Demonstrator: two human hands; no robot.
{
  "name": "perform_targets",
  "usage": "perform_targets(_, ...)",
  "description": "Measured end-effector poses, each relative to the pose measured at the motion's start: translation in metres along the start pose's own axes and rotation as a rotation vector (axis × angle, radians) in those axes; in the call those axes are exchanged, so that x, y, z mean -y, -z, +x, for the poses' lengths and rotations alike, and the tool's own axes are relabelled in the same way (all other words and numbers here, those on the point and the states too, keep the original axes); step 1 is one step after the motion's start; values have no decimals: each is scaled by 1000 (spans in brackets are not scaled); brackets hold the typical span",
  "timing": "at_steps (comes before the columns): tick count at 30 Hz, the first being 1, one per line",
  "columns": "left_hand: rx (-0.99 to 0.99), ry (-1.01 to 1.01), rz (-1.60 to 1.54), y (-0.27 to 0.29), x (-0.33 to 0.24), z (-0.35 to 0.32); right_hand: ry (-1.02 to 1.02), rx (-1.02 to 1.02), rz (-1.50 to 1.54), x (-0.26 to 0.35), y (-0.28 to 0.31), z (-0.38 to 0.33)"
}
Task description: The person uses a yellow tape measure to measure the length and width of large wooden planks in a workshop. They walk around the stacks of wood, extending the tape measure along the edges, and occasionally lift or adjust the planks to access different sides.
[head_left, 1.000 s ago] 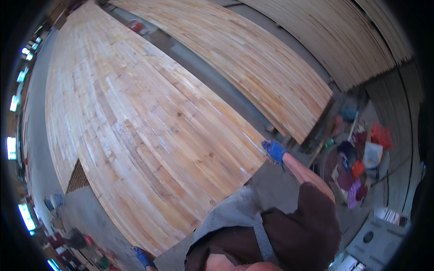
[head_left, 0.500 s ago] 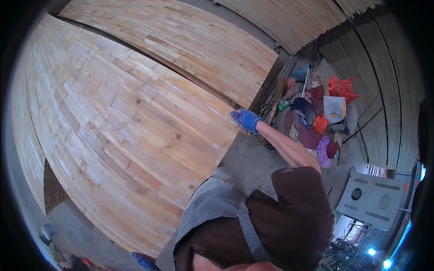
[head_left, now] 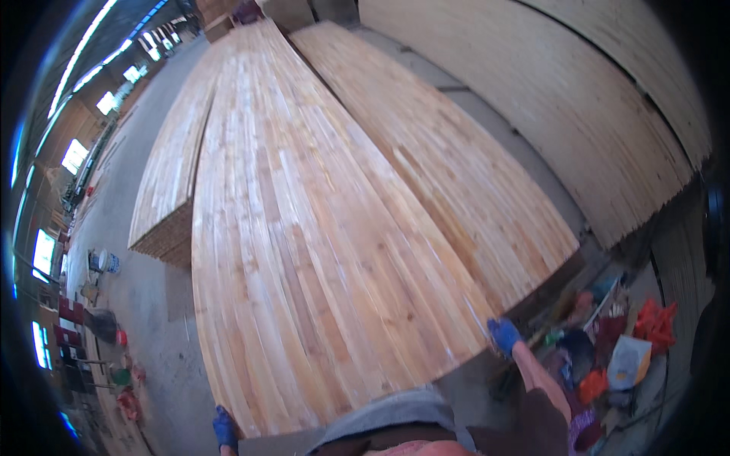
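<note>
A long, wide wooden panel (head_left: 312,251), made of many pale and reddish strips joined side by side, stretches from my body far into the head view. My left hand (head_left: 225,427), in a blue glove, is closed around its near left corner. At the near right corner my right hand (head_left: 503,336), gloved in blue as well, grips the panel's edge. Fingers under the board are hidden. White streaks, perhaps glue, show along several seams. My grey apron (head_left: 388,414) is close to the panel's near end.
Another panel stack (head_left: 163,190) lies left, and a second long panel (head_left: 449,175) right. Larger board stacks (head_left: 532,91) stand farther right. Rags and bags, including a red bag (head_left: 655,323), cover the floor near my right arm. A bucket (head_left: 106,262) stands at the left.
My view has swung left and up, showing the panel's far end and the hall. Both hands stay at the panel's near corners; the left one now shows more fully.
</note>
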State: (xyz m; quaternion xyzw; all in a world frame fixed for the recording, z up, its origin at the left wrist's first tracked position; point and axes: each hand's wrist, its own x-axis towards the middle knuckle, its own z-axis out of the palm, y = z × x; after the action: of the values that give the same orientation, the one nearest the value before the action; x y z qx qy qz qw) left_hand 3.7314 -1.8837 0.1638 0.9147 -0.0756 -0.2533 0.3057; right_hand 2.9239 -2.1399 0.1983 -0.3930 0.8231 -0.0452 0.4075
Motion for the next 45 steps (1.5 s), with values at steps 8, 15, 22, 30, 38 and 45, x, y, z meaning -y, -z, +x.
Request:
perform_targets(8, 156, -147, 83, 8, -5, 23, -54, 30, 309, -10, -25, 16)
perform_targets(15, -68, -102, -279, 5, -20, 2, -47, 232, 235, 14, -21, 31)
perform_targets(22, 30, -77, -271, 5, -47, -35, -51, 270, 201, -10, -5, 62)
perform_targets(30, 88, -136, -345, 26, -19, -36, 30, 358, 382, 2, 13, 62)
perform_targets(38, 18, -165, -46, 37, -83, -100, -25, 259, 374, 7, -3, 55)
perform_targets(45, -16, -255, 182, 60, -80, -87, -62, 294, 425, -3, -6, 53)
